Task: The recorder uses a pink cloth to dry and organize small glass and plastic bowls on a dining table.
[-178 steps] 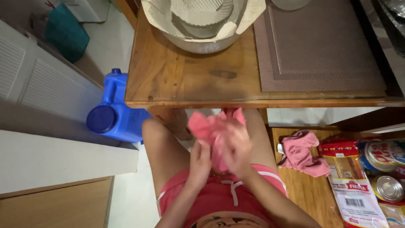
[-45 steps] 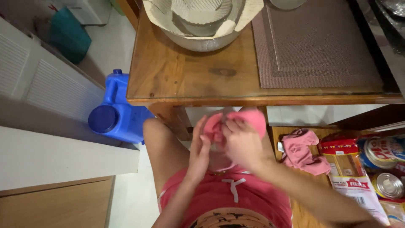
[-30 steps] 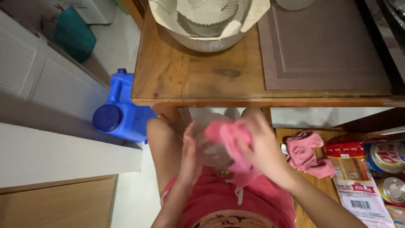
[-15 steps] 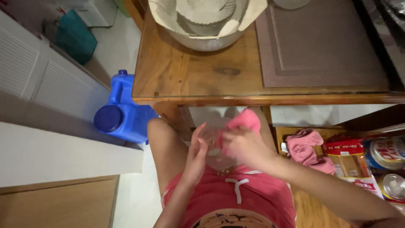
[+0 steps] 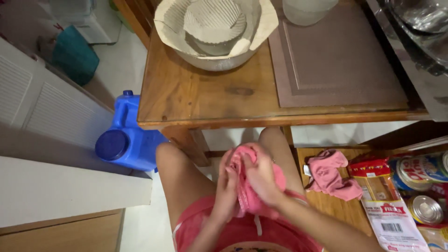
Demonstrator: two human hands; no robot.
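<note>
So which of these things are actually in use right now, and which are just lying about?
In use:
left hand
right hand
pink cloth, gripped by both

Lying about:
second pink cloth
blue jug
bowl
placemat
cans
food packet

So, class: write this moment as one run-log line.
left hand: gripping pink cloth | right hand: pressing same cloth | place: lap, below wooden table

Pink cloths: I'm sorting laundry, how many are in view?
2. One pink cloth is bunched between both hands over the lap; another crumpled pink cloth lies on the wooden surface at right. Others may be hidden.
</note>
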